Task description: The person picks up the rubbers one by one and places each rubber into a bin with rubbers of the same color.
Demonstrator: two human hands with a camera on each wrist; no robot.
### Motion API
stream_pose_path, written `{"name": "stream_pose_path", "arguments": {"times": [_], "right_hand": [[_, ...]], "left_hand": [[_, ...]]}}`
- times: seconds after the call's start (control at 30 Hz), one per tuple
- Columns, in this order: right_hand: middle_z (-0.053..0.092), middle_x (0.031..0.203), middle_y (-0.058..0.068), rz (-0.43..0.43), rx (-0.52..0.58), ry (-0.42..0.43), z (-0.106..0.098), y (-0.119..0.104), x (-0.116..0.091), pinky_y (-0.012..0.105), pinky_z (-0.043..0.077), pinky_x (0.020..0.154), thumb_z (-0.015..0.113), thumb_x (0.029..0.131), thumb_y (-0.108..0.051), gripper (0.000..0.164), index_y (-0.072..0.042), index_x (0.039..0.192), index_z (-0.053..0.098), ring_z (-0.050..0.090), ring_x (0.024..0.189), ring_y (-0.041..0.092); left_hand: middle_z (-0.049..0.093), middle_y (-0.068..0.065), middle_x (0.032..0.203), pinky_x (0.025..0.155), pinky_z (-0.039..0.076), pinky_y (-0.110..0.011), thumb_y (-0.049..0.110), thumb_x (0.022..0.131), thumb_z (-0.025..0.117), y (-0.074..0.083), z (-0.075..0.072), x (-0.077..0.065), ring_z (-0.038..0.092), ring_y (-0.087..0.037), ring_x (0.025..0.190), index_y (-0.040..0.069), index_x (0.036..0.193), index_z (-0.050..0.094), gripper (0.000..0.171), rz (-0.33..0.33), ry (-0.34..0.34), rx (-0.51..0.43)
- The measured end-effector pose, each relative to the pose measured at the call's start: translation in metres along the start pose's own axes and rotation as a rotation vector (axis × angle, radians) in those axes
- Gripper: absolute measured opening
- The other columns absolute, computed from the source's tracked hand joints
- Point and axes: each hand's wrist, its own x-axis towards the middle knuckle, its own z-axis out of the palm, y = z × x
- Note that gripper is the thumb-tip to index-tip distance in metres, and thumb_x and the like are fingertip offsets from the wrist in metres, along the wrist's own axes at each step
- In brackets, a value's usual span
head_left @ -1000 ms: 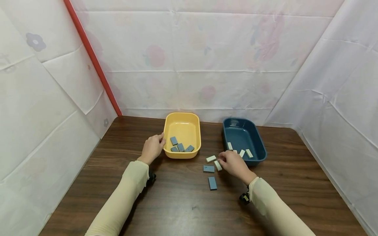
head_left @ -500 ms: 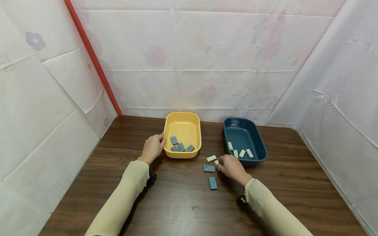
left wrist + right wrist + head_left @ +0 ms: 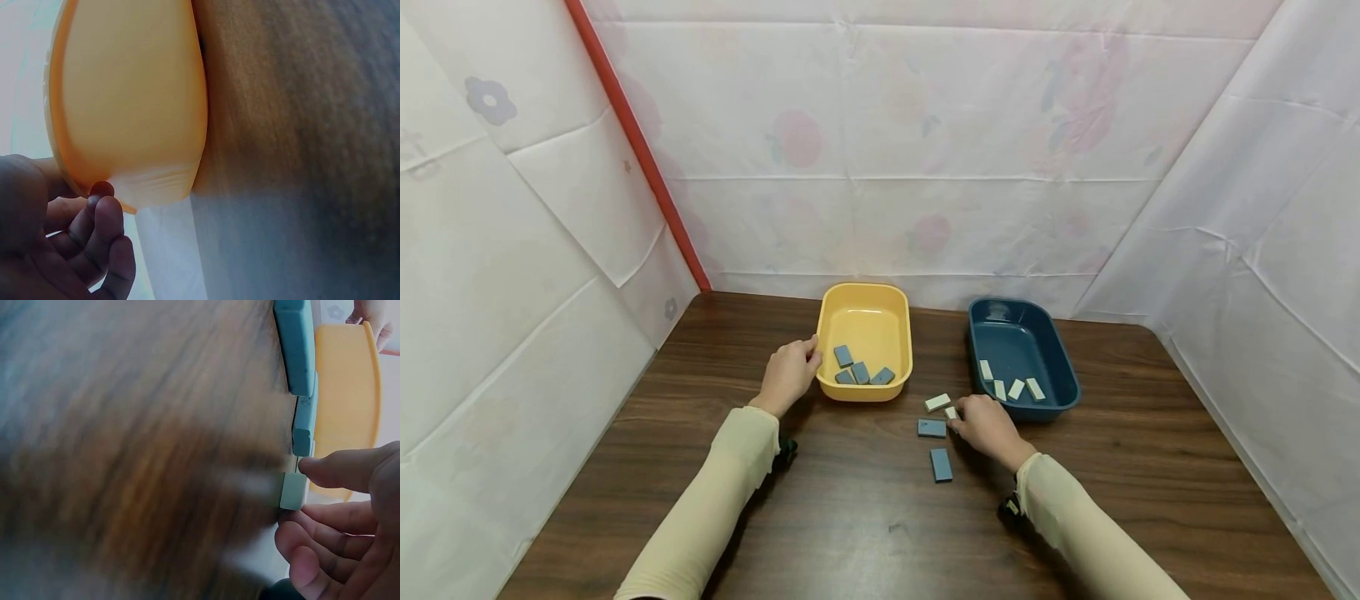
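White sheeting (image 3: 880,125) walls off the top and both sides of the frame, a red strip (image 3: 637,146) down its upper left. Brown counter (image 3: 850,508) fills the bottom. Yellow tray (image 3: 865,329) at centre; blue tray (image 3: 1015,342) right of it, a gap between. Left hand (image 3: 786,377), left of centre: fingers pinch the yellow tray's rim. Right hand (image 3: 992,427), right of centre, close by the blue tray's lower-left corner: fingers narrow, holding a white block (image 3: 951,413), partly hidden by them in the head view. Hemming it in: grey-blue block (image 3: 932,428) at its lower left, pale block (image 3: 937,403) at its upper left. Second grey-blue block (image 3: 941,465) below. Four grey-blue pieces (image 3: 860,372) in the yellow tray, four white pieces (image 3: 1016,389) in the blue.
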Motion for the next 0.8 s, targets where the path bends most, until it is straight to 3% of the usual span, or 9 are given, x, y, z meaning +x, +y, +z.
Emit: {"name": "stream_pose_path", "arguments": {"times": [0.37, 0.6, 0.8], "right_hand": [[0.054, 0.059, -0.003, -0.01, 0.001, -0.024, -0.002, 0.001, 0.0, 0.027, 0.036, 0.052, 0.072, 0.085, -0.019, 0.019, -0.012, 0.069, 0.063, 0.045, 0.054, 0.013], [0.061, 0.069, -0.002, -0.025, -0.007, -0.032, -0.011, -0.001, -0.002, 0.028, 0.041, 0.057, 0.072, 0.085, -0.02, 0.01, -0.01, 0.083, 0.071, 0.049, 0.06, 0.011], [0.07, 0.084, 0.003, -0.036, 0.025, -0.031, -0.03, -0.001, -0.005, 0.031, 0.049, 0.063, 0.072, 0.086, -0.02, 0.018, -0.006, 0.097, 0.072, 0.057, 0.068, 0.011]], "left_hand": [[0.062, -0.011, 0.076, 0.048, 0.035, -0.025, 0.02, 0.1, 0.053, 0.0, -0.001, 0.0, 0.04, -0.014, 0.048, 0.001, 0.138, 0.053, 0.043, -0.002, -0.006, 0.001], [0.061, -0.01, 0.075, 0.047, 0.034, -0.025, 0.02, 0.1, 0.053, 0.001, -0.002, -0.001, 0.04, -0.014, 0.047, 0.001, 0.139, 0.052, 0.043, -0.003, -0.016, -0.004], [0.059, -0.01, 0.073, 0.048, 0.034, -0.025, 0.019, 0.1, 0.052, 0.001, -0.002, 0.0, 0.039, -0.014, 0.048, 0.001, 0.138, 0.053, 0.042, 0.006, -0.013, 0.002]]}}
